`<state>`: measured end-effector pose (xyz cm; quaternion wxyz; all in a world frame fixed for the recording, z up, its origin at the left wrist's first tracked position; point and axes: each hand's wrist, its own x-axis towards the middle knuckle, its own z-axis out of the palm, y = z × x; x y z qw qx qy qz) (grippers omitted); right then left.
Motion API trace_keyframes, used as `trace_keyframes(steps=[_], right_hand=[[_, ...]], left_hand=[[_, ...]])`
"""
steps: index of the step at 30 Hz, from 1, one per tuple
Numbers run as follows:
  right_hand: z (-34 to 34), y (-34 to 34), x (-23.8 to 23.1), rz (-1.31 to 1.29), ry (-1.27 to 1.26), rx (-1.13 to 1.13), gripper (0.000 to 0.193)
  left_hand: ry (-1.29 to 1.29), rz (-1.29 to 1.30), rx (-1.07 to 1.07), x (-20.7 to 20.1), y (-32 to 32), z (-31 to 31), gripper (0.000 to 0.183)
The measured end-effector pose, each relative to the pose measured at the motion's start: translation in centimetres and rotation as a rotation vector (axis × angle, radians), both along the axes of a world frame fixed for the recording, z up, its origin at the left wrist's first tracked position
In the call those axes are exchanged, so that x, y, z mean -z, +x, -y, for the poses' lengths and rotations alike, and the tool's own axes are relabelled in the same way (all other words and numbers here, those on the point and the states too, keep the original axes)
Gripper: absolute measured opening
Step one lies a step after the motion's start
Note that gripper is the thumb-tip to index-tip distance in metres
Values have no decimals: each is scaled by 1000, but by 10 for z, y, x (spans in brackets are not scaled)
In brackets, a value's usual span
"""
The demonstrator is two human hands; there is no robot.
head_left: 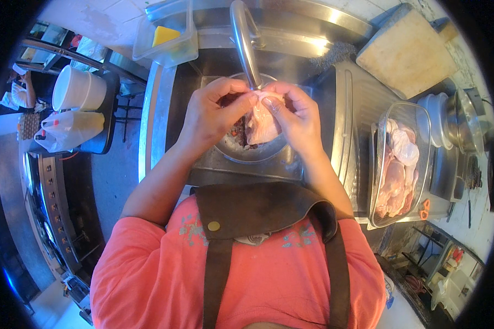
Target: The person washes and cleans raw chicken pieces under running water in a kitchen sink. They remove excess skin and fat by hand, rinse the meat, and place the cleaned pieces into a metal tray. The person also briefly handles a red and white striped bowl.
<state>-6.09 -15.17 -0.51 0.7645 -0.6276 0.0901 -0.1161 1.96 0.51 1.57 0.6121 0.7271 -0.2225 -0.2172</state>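
Note:
A pale pink piece of raw chicken (264, 125) hangs between my two hands, just under the end of the steel faucet (246, 49). My left hand (220, 107) pinches its upper edge between thumb and fingers. From the other side my right hand (295, 109) grips the same edge, thumb pressed on the skin. Below the chicken, a round metal bowl (252, 157) sits in the steel sink (214, 176), with dark reddish scraps showing inside. My hands hide part of the bowl and its contents.
Right of the sink, a wire basket (374, 211) holds several raw chicken pieces (399, 170); orange-handled scissors (425, 209) lie beside it. A cutting board (409, 52) leans behind. A clear plastic container (189, 52) with a yellow sponge (166, 35) stands back left. White bucket (78, 88) farther left.

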Motion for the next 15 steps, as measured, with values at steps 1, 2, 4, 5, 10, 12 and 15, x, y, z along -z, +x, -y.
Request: trace_keyframes(steps=[1,2,4,5,10,12,15], right_hand=[[0,-1,-1,-32,52,-18,14],[1,-2,-1,-63,103,-35,15],[0,-1,2,27,125,-27,16],[-1,-1,3,72,137,-26,17],[-2,-4,3,36,-77,31,17],[-1,-5,3,43,-154,61,16],[0,-4,3,28,-170,89,14]], left_hand=[[-15,-8,0,0,0,0,14],[-30,-16,2,-1,0,1,14],[-11,-58,16,-5,-2,1,14],[-1,-79,21,-6,-3,0,15],[-139,-94,-16,2,-7,2,17],[-141,-99,-9,2,-6,2,19],[-139,-191,17,4,-3,0,20]])
